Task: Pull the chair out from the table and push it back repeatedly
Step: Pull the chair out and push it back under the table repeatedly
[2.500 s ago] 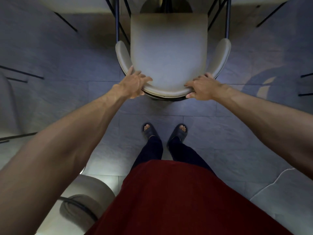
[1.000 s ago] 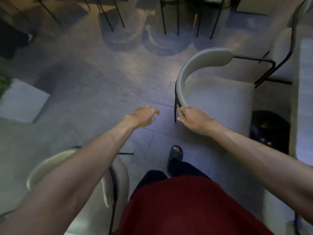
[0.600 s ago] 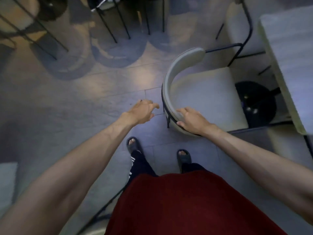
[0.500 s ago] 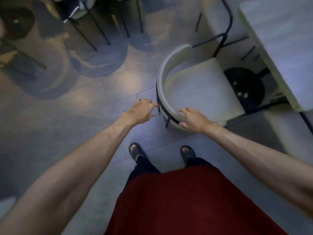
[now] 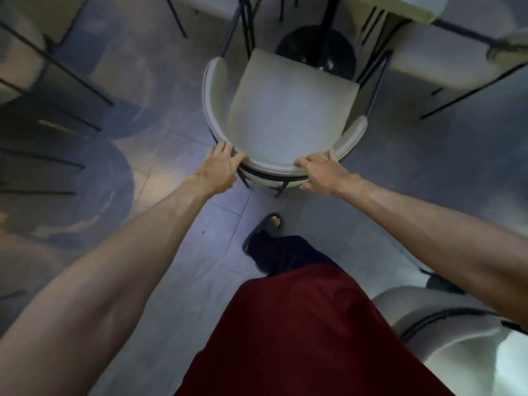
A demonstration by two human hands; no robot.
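- Chair [image 5: 285, 115], pale and curved-backed, is standing pulled out, its front edge nearing the desk [image 5: 400, 7] pedestal.
- Left hand [image 5: 220, 170] and right hand [image 5: 323, 172] are each closing a grip over the backrest rim.
- Pushing in seems next.
- Grey tiled floor [image 5: 371, 224] is spreading around; other chairs are crowding nearby.

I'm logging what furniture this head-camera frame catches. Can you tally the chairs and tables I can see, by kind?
Cream chairs: 3 — the held chair, one at lower right, one at upper right.
Tables: 1 — round black base visible.
Total: 4. Blurred furniture at left is unclear.
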